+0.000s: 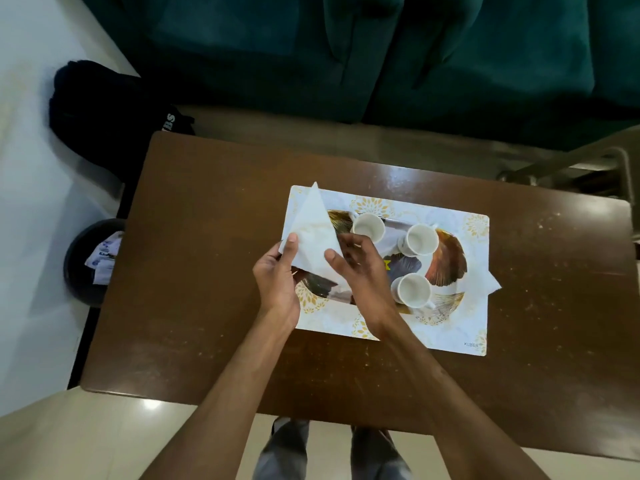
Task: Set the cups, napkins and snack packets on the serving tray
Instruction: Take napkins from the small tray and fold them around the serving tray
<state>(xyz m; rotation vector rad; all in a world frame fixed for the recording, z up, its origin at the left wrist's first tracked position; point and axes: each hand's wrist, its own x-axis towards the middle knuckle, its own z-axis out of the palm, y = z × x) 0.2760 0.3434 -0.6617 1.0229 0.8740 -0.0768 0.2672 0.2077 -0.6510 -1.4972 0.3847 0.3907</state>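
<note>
A: Standing at the near edge of the brown table (pixel 207 289), both bare forearms reaching forward over it.
B: Holding anything?
A: Gripping one folded white napkin (pixel 311 230) between both hands. Left hand (pixel 277 282) pinching its lower left corner, thumb lying on top, fingers curling underneath. Right hand (pixel 363 275) pinching the lower right edge, thumb pressing on top, remaining fingers bending behind.
B: Hanging where, exactly?
A: Hovering as a triangle, point aiming away, above the left end of the oval serving tray (pixel 450 259), hiding that end.
B: Resting on what?
A: Sitting on a white placemat (pixel 450 327) with gold flowers, near the table's middle.
B: Carrying cups already?
A: Carrying three white ones, all upright: nearest cup (pixel 413 289) by the right wrist, right cup (pixel 420 240) beyond it, far cup (pixel 367 226) just past the right fingertips. Poking out past the tray's right rim, the corner of a second napkin (pixel 493 284). Showing a yellow scrap (pixel 387 264) between the cups, too small for telling what.
B: Lying farther off?
A: Standing left of the table, a dark bin (pixel 79 271) holding paper scraps; lying beyond that, a black bag (pixel 104 109); stretching along the far side, a green sofa (pixel 346 46).
</note>
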